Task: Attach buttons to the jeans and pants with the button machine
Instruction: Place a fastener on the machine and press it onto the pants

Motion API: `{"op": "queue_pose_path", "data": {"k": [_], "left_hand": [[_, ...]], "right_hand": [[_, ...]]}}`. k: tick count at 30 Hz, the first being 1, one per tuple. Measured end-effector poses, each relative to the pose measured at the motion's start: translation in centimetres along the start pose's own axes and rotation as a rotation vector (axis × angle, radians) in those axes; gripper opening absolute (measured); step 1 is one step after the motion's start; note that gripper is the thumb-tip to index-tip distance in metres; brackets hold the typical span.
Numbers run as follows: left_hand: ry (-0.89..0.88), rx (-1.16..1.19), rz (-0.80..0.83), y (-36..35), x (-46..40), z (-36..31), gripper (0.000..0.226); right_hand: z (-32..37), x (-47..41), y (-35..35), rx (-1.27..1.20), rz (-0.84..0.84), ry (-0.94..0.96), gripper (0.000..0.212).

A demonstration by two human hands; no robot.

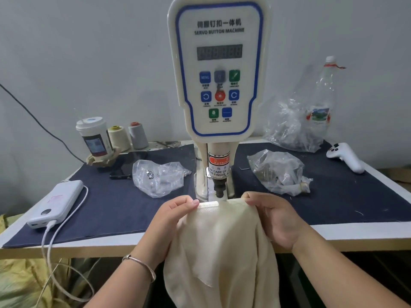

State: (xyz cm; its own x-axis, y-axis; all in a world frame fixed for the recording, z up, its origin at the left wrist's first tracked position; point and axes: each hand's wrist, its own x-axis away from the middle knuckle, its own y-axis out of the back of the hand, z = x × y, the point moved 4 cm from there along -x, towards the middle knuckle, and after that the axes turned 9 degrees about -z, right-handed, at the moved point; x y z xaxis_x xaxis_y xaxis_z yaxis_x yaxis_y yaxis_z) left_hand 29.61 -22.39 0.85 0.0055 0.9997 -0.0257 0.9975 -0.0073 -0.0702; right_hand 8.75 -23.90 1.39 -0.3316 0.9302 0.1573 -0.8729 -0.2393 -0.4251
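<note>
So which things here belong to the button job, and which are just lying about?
In use: button machine, cream pants, left hand, right hand, bag of buttons.
Lying about: power bank, cup, thread cones, bottle, white controller.

The room is evenly and softly lit, with faint shadows on the grey wall (89,63) behind the button machine (219,70), while a small lamp under the machine's head throws a bright white patch on the top edge of the cream cloth (220,241). The wide lens bends the table (355,233) edge and stretches the forearms at the bottom corners. The picture is slightly soft, and the small labels under the panel buttons are unreadable.
</note>
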Motion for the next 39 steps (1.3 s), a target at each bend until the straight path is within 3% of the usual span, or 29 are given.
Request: {"op": "queue_pose_path", "data": {"k": [7, 14, 21, 39], "left_hand": [[0.014, -0.047, -0.034, 0.7, -1.2, 1.2, 0.039], [0.003, -0.057, -0.006, 0.6, -1.6, 2.0, 0.048], [-0.041, -0.055, -0.007, 0.3, -1.6, 2.3, 0.020], [-0.061, -0.048, -0.031, 0.2, -1.6, 2.1, 0.018]], "right_hand": [[-0.1, -1.4, 0.5, 0.226, -0.111, 0.223, 0.027], [-1.1, -2.2, 1.7, 0.240, -0.138, 0.220, 0.023], [-1.7, -2.6, 2.1, 0.176, -0.202, 0.215, 0.019], [-1.7, -2.7, 2.0, 0.118, -0.232, 0.187, 0.017]]}}
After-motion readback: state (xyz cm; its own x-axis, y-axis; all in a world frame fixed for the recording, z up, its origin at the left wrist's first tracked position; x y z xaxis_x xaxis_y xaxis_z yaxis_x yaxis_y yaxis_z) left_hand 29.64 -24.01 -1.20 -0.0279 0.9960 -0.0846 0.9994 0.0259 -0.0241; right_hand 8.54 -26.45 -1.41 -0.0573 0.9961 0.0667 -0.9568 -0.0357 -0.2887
